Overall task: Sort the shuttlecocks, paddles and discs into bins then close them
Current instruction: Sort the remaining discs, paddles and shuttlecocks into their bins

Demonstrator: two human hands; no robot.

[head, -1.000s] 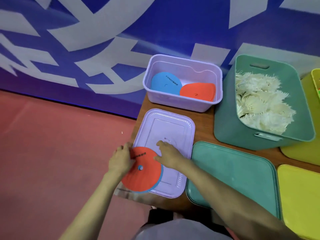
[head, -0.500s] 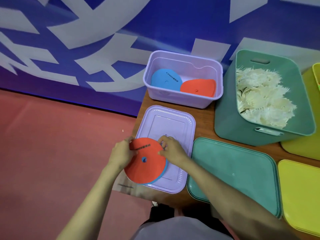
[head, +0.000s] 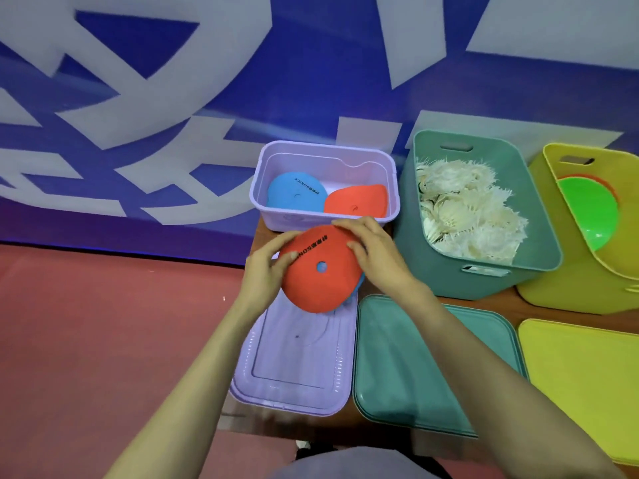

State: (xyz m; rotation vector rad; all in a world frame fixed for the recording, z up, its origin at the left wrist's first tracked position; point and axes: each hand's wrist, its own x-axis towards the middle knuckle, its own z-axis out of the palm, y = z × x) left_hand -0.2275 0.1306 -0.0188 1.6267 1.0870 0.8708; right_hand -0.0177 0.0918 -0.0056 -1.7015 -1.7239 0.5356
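Both hands hold a stack of flat discs (head: 316, 271), orange on top with a blue one showing under its right edge, lifted just in front of the purple bin (head: 273, 219). My left hand (head: 268, 267) grips the stack's left edge. At the top right edge my right hand (head: 371, 250) grips it. Inside the purple bin lie a blue disc (head: 295, 193) and an orange disc (head: 356, 202). The purple lid (head: 294, 368) lies flat below the stack.
A green bin (head: 532, 216) full of white shuttlecocks (head: 466, 212) stands right of the purple bin. A yellow bin (head: 560, 292) with a green and orange paddle (head: 591, 216) is at the far right. Green lid (head: 422, 368) and yellow lid (head: 584, 385) lie on the wooden table (head: 375, 292).
Both hands have lifted the disc stack off the purple lid and carried it up toward the purple bin. The view has tilted, showing the yellow bin.
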